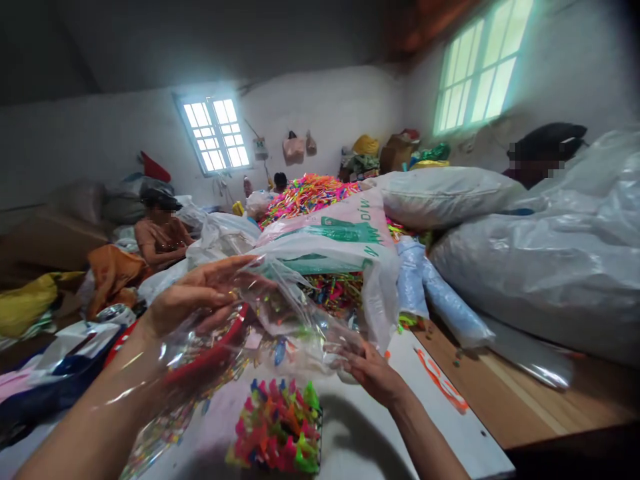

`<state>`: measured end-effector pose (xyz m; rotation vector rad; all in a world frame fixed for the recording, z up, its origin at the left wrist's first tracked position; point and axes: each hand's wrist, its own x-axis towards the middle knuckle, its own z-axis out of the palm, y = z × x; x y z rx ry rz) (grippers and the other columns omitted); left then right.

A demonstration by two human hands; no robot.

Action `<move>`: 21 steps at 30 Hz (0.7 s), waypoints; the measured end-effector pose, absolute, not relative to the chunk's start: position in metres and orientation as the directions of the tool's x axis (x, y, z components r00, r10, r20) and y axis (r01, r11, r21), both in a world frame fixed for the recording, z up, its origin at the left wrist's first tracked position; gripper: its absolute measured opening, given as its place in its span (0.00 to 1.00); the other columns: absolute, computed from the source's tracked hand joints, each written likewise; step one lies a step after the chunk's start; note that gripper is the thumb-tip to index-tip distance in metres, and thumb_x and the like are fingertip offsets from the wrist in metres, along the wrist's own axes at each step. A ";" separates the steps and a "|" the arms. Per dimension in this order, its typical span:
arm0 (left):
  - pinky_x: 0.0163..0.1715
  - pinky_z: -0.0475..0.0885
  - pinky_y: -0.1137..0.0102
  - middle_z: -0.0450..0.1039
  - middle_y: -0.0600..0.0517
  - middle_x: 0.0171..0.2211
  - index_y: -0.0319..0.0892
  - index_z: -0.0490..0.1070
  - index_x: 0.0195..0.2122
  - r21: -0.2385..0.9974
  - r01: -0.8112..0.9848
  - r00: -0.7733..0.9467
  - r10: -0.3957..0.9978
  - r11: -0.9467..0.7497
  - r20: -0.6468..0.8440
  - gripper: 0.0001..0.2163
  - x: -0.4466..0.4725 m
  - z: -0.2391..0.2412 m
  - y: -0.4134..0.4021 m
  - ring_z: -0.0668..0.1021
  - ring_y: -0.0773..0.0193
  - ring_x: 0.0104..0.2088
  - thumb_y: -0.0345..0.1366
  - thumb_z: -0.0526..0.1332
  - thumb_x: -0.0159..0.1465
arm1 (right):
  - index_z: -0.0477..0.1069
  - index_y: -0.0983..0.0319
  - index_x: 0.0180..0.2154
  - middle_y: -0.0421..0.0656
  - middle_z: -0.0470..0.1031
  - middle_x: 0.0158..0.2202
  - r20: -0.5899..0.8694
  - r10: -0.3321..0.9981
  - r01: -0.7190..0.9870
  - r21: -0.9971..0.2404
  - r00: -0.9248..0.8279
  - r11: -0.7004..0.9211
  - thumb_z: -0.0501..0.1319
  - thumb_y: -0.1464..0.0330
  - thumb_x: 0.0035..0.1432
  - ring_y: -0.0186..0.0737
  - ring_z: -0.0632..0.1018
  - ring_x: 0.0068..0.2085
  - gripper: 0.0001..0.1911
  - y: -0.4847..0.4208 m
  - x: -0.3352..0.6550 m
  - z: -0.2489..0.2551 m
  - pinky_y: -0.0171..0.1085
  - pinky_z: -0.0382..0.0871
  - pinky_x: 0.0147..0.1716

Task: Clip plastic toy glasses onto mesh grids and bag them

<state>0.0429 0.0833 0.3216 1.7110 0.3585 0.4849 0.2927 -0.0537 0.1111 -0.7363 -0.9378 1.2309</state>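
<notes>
A clear plastic bag [293, 300] is stretched between my two hands above the white tabletop. My left hand [197, 297] has it at the upper left, fingers bent around the film, which hangs down over the forearm. On the lower right, my right hand [370, 370] pinches the bag's other end. Beneath the bag stands a block of small bright plastic pieces [277, 427], pink, orange, yellow-green and blue, packed in a dark rack. Behind the film, partly hidden, is a red-rimmed container [210, 360] with small shiny pieces by it.
A white sack with green print [325, 233] lies ahead, before a heap of colourful strips [315, 193]. Big filled sacks [545, 280] and rolls of plastic film [455, 303] lie to the right. One person [163, 233] sits at left; others are partly visible behind.
</notes>
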 end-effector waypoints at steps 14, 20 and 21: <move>0.11 0.54 0.82 0.78 0.43 0.42 0.41 0.65 0.56 0.944 0.296 0.785 0.600 -0.145 -0.154 0.29 0.010 0.336 0.108 0.63 0.80 0.12 0.32 0.62 0.51 | 0.64 0.57 0.55 0.53 0.72 0.50 0.263 0.913 -0.614 -0.789 -0.312 0.017 0.68 0.45 0.39 0.50 0.75 0.44 0.44 -0.046 0.285 0.127 0.46 0.70 0.37; 0.14 0.57 0.79 0.76 0.52 0.29 0.42 0.66 0.57 0.863 0.491 0.641 0.720 -0.119 -0.266 0.25 0.021 0.326 0.120 0.62 0.76 0.15 0.30 0.59 0.56 | 0.65 0.58 0.55 0.54 0.70 0.52 0.216 0.960 -0.614 -0.787 -0.180 0.062 0.67 0.41 0.36 0.50 0.74 0.47 0.47 -0.062 0.298 0.111 0.44 0.71 0.37; 0.15 0.58 0.79 0.74 0.54 0.25 0.41 0.68 0.55 0.850 0.491 0.643 0.738 -0.192 -0.205 0.24 0.022 0.324 0.122 0.63 0.75 0.15 0.31 0.60 0.56 | 0.66 0.59 0.54 0.53 0.71 0.50 0.177 0.972 -0.580 -0.813 -0.156 0.055 0.68 0.44 0.38 0.48 0.74 0.46 0.44 -0.064 0.299 0.111 0.43 0.71 0.37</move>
